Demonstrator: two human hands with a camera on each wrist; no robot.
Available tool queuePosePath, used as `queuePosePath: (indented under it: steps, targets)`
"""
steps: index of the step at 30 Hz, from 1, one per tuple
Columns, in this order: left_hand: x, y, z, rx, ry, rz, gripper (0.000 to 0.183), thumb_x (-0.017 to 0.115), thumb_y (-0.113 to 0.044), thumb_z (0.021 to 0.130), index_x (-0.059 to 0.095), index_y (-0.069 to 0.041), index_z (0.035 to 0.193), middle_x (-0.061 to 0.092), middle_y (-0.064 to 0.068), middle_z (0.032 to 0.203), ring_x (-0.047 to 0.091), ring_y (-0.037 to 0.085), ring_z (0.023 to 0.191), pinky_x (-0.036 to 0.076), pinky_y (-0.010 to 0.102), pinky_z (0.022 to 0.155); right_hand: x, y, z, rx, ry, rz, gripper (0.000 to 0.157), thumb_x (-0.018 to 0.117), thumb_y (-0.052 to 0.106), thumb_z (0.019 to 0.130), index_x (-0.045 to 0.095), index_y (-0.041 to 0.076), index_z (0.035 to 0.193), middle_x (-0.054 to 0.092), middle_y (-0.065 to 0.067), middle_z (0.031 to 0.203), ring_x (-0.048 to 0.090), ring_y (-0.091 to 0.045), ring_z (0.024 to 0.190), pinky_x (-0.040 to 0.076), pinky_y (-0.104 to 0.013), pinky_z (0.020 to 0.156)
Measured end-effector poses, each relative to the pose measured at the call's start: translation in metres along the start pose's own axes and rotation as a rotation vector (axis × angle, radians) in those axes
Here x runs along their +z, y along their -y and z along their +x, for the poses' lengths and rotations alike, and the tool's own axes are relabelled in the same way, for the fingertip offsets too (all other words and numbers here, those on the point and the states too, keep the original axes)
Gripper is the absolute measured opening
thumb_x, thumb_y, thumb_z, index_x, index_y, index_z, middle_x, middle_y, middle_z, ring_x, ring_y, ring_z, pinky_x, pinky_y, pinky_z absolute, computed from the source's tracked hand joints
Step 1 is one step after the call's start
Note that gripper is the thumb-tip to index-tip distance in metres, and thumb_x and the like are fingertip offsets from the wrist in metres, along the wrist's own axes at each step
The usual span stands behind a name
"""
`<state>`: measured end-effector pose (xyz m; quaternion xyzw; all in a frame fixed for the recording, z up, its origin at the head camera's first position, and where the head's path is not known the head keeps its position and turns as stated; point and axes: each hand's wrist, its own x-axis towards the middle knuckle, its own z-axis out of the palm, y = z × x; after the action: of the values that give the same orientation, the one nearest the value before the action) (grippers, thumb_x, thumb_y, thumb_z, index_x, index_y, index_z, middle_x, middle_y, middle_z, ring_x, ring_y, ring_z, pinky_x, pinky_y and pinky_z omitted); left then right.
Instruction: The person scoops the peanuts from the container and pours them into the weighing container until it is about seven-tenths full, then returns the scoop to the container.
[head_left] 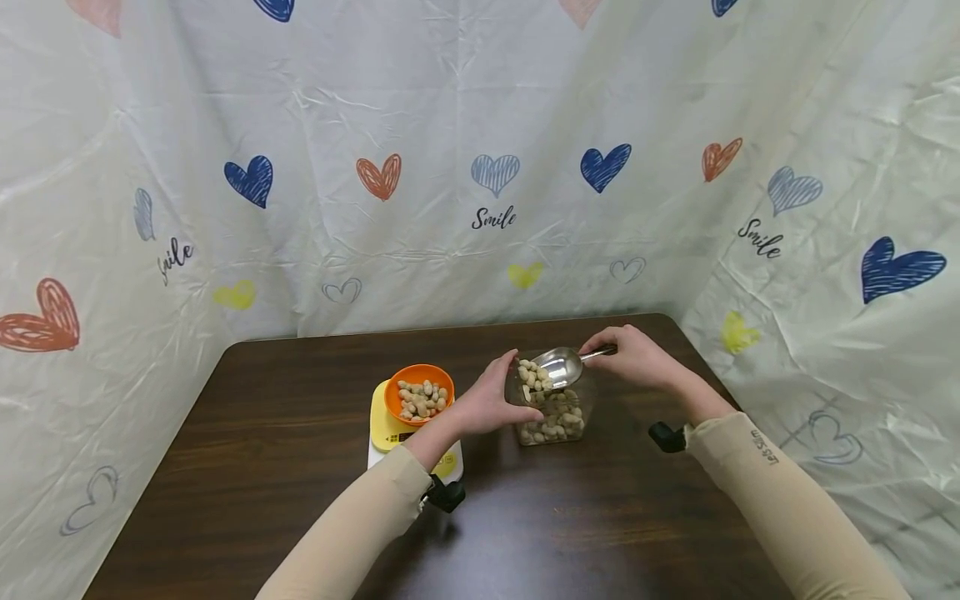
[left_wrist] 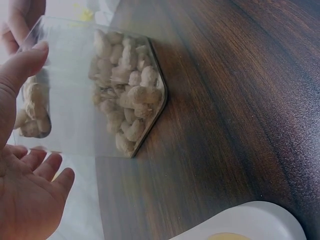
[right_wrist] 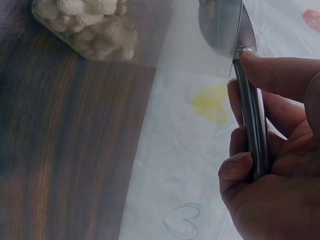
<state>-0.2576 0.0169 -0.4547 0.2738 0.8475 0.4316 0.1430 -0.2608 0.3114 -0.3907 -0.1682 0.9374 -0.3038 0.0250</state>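
A clear plastic container [left_wrist: 72, 100] with unshelled peanuts [left_wrist: 132, 97] in its lower part stands on the table. My left hand [head_left: 491, 402] holds it near the top, thumb on one side and fingers on the other. My right hand [head_left: 639, 354] grips the dark handle [right_wrist: 254, 120] of a metal scoop [head_left: 562, 367], thumb near its neck. The scoop is tilted inside the container's upper part, its bowl loaded with several peanuts [head_left: 532, 375]. To the left, an orange bowl [head_left: 417, 371] of peanuts sits on a yellow and white kitchen scale [head_left: 381, 423].
The dark wooden table [head_left: 247, 442] meets a white curtain [head_left: 427, 267] printed with hearts at the back and sides. Small black devices [head_left: 667, 437] are worn at both wrists. My left forearm crosses in front of part of the scale.
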Motion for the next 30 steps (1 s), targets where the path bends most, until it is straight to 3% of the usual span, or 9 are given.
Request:
queuePosePath:
  steps: [17, 30]
  targets:
    - [0.0004, 0.0001, 0.0011, -0.004, -0.001, 0.019, 0.117, 0.083, -0.051, 0.083, 0.009, -0.016, 0.166, 0.024, 0.011, 0.165, 0.032, 0.025, 0.148, 0.033, 0.046, 0.116, -0.0007, -0.0064, -0.0054, 0.023, -0.017, 0.072, 0.022, 0.072, 0.023, 0.098, 0.076, 0.011, 0.115, 0.071, -0.007, 0.115, 0.063, -0.025, 0.103, 0.051, -0.041, 0.082]
    - [0.0, -0.0019, 0.0004, -0.021, -0.003, 0.024, 0.118, 0.084, -0.053, 0.081, 0.009, -0.018, 0.166, 0.022, 0.012, 0.166, 0.033, 0.026, 0.147, 0.035, 0.047, 0.115, 0.0036, -0.0074, -0.0041, 0.067, -0.046, 0.089, 0.026, 0.07, 0.028, 0.1, 0.076, 0.012, 0.118, 0.071, -0.009, 0.119, 0.064, -0.026, 0.108, 0.051, -0.043, 0.084]
